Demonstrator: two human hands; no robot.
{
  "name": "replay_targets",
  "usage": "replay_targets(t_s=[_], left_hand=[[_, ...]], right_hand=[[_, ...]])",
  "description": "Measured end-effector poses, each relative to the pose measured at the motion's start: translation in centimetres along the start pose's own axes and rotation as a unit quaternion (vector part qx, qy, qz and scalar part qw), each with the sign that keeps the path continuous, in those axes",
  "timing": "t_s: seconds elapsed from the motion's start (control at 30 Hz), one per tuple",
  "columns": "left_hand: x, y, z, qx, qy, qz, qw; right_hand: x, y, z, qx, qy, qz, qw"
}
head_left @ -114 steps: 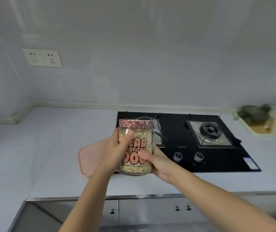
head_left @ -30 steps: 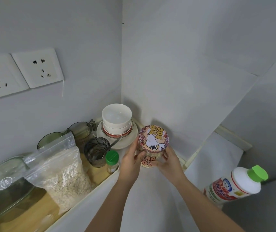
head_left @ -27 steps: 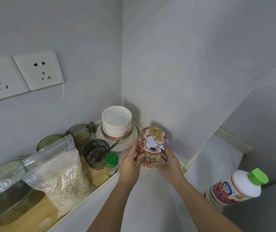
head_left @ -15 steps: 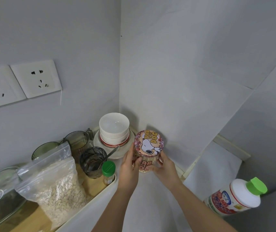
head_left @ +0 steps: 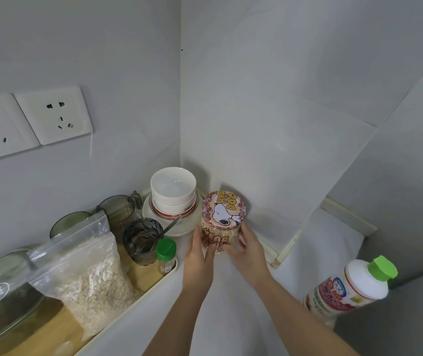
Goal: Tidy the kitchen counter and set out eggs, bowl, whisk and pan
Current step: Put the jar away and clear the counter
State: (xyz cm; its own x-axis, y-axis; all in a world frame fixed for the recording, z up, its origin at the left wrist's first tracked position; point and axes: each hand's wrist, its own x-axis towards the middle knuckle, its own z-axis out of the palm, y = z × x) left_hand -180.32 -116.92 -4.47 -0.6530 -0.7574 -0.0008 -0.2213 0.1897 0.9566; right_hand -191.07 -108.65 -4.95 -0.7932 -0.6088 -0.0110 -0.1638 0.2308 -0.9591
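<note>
While both hands close on it, the oat-filled jar [head_left: 223,214] stands upright in the far corner of the counter [head_left: 231,291], where the two walls meet. The left hand [head_left: 198,258] wraps its left side and the right hand [head_left: 249,250] its right. Their fingers [head_left: 242,237] curl round the printed glass below the cartoon-dog lid and hide the base, so I cannot tell whether it rests on the surface. A stack of white bowls [head_left: 173,186] sits just left of the jar. A white bottle [head_left: 351,286] is well apart, near right.

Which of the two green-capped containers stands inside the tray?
The small spice shaker, in the tray corner beside the dark glass. The large white bottle is outside it, at the right.
</note>
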Motion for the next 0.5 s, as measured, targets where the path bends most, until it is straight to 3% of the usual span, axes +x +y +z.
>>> replay_targets(t_s=[0.13,0.3,0.37,0.5], left_hand=[[-3.6,-0.8,-0.8,0.155,-0.089,-0.049,0.983],[-7.6,-1.3,-3.1,0.392,-0.214,-0.005,0.895],[-8.7,-1.2,-4.2,0.461,-0.242,0.003,0.853],[-10.1,-0.9,-5.9,0.512,-0.285,-0.037,0.81]], right_hand=[[-4.3,1.1,0.0,0.042,0.072,0.102,0.991],[-11.3,1.5,-0.7,0.048,0.238,0.169,0.955],[-13.8,1.5,-1.3,0.04,0.305,0.198,0.931],[-17.0,1.9,-3.0,0.059,0.429,0.27,0.86]])
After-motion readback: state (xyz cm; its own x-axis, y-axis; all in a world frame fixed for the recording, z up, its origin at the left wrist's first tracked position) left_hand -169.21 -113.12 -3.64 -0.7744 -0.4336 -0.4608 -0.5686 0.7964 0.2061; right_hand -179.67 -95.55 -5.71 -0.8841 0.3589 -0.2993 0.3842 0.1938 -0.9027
